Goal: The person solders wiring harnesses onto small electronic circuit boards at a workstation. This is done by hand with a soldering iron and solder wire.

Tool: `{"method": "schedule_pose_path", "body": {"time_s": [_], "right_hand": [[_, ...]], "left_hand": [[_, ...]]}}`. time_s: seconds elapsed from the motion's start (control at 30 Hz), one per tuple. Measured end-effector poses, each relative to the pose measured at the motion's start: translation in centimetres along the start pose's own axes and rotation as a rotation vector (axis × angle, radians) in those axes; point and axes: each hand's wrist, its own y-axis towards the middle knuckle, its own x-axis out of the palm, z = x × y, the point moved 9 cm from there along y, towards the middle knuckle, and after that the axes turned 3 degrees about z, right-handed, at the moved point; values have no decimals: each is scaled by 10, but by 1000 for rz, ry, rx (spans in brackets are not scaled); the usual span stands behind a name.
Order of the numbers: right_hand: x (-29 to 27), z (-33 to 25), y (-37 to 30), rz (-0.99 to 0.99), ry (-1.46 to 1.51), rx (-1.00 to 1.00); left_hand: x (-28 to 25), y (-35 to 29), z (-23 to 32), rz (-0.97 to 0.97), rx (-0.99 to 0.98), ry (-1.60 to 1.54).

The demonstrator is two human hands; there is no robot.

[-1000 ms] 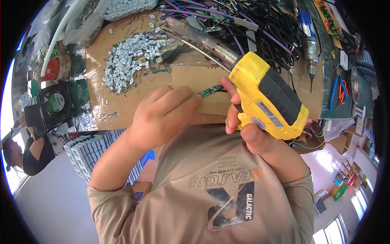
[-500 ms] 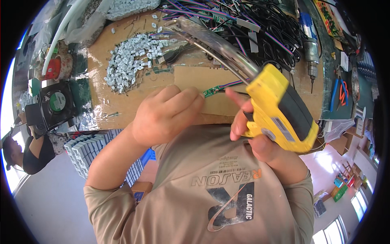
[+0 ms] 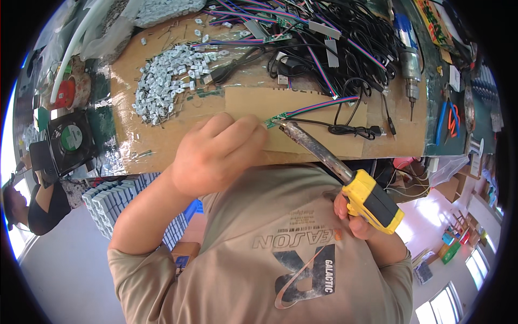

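Note:
My left hand (image 3: 216, 156) is closed, its fingertips pinching the end of a small green circuit board (image 3: 276, 120). A striped multicolour ribbon wire (image 3: 318, 106) and a black cable (image 3: 308, 122) run from the board to the right, over a flat cardboard sheet (image 3: 245, 101). In my right hand (image 3: 350, 217), fingers wrapped round its handle, is a yellow and black soldering gun (image 3: 372, 202). Its long metal barrel slants up to the left, with the tip at the board's right part. Whether the tip touches the board I cannot tell.
White clips (image 3: 170, 81) lie heaped at left, below a filled plastic bag (image 3: 167, 11). Black cables (image 3: 356, 46) cover the back. At right are an electric screwdriver (image 3: 412, 70) and blue-handled pliers (image 3: 442, 121). A black fan (image 3: 72, 138) stands left, near another person (image 3: 48, 208).
The soldering gun has swung down from above the cables, bringing its tip to the circuit board. My right hand moved lower and right. My left hand has hardly moved.

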Motion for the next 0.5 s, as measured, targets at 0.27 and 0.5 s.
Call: {"method": "schedule_pose_path", "body": {"time_s": [0.27, 0.5], "right_hand": [[5, 4, 5, 32, 46, -11], [6, 11, 5, 13, 102, 8]], "left_hand": [[2, 2, -1, -11, -19, -3], [1, 1, -1, -14, -7, 7]]}}
